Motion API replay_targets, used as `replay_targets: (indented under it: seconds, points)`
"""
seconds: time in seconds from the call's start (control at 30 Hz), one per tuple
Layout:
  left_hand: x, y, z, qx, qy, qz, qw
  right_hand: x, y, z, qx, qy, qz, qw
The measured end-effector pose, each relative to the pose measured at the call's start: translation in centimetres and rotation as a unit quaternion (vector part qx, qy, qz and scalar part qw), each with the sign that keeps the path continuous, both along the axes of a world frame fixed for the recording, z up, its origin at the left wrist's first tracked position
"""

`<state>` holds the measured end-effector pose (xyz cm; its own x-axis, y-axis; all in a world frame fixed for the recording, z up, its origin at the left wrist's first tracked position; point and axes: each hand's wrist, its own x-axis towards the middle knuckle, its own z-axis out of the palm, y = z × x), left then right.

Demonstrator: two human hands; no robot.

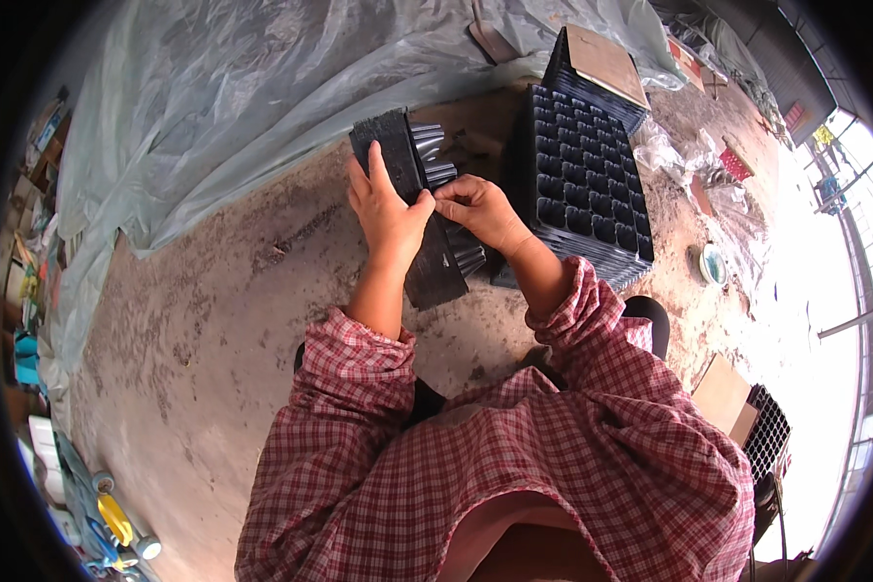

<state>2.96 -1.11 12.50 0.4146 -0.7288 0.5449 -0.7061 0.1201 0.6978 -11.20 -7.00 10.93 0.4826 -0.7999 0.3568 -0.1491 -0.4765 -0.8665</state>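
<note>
A black plastic seedling tray (438, 276), perhaps several nested together, stands tilted on its edge in front of me, its tapered cells pointing right. My left hand (390, 210) grips its upper edge, fingers lying along the near dark side and thumb at the rim. Beside that thumb, my right hand (485, 209) is closed in a pinch at the tray's edge; what its fingertips hold is partly hidden. Just right of my right hand rises a tall stack of black seedling trays (592, 175), cell openings upward.
Behind that stack are more trays topped by a brown board (606, 63). Translucent plastic sheeting (262, 78) covers the back and left. A small round tub (713, 263) lies to the right. Cardboard (723, 398) and a dark grid tray (768, 432) are at lower right; a yellow-and-blue item (114, 519) is lower left.
</note>
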Motion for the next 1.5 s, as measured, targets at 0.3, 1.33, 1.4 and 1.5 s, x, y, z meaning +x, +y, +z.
replay_targets:
  seconds: [0.3,1.33,1.4,1.5]
  points:
    - [-0.3,-0.3,0.6,0.009,-0.019,0.047,0.999,0.5,-0.6,1.9,-0.141,0.142,-0.072,0.977]
    - [1.1,0.3,1.3,0.116,0.016,0.118,0.986,-13.3,0.4,3.0,0.019,-0.340,-0.324,0.882]
    - [1.3,0.3,1.2,0.115,0.009,0.126,0.985,-15.9,0.3,3.2,0.099,-0.443,-0.318,0.833]
    - [0.8,0.4,1.7,0.103,0.016,0.106,0.989,-19.6,-2.3,0.2,0.077,-0.536,-0.352,0.763]
